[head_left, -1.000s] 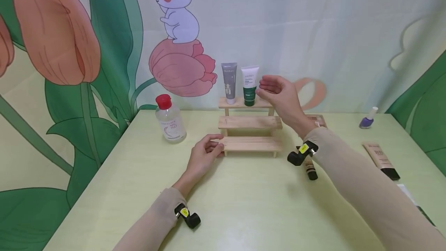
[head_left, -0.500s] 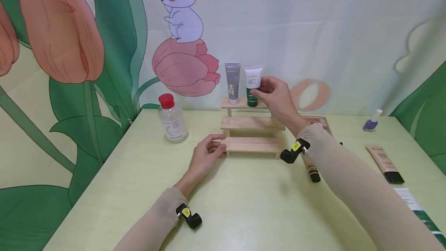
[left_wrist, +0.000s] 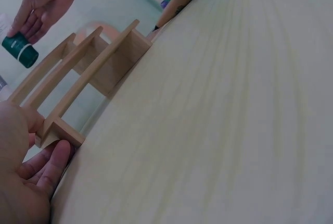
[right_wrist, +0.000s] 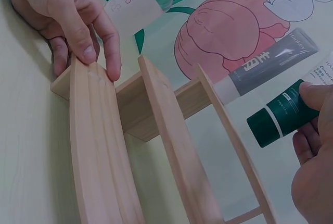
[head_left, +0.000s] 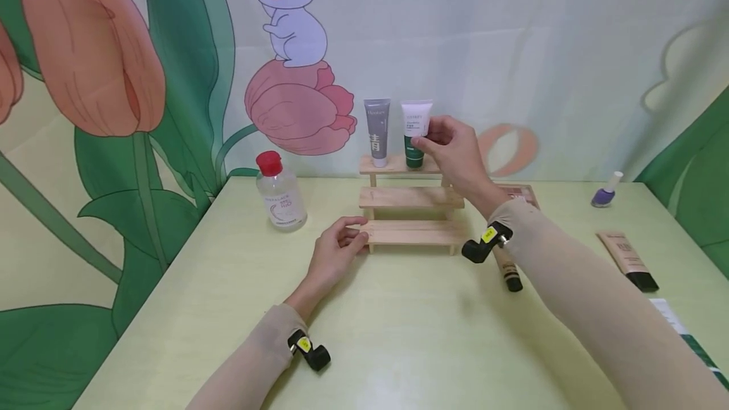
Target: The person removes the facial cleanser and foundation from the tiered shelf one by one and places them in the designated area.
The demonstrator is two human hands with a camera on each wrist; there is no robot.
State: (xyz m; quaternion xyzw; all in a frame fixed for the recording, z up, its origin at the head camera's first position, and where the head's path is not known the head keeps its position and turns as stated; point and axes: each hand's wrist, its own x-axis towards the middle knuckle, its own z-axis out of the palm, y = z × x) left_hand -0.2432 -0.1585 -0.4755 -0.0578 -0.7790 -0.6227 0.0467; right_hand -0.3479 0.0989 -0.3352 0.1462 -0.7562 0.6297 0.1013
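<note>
The right hand is now pinching the green-and-white tube, where a second ago its fingers were spreading beside it. The tube is now standing a little farther from the grey tube than before, and from the wrist cameras its green cap is appearing just clear of the top step. The thumb is pressing the near side, the other fingers are curling behind, and the tube is pointing cap-down at the hand's left. The grey tube is standing farther left of that hand, on the top step of the wooden stand.

The left hand is keeping its place, its curled fingers and thumb gripping the left end of the bottom step. The stand is reaching away to that hand's right, while the red-capped bottle is standing beyond it to the left. Near the right wrist, a palette is showing behind the sleeve, and a slim brown tube is lying below, partly hidden by the forearm.
</note>
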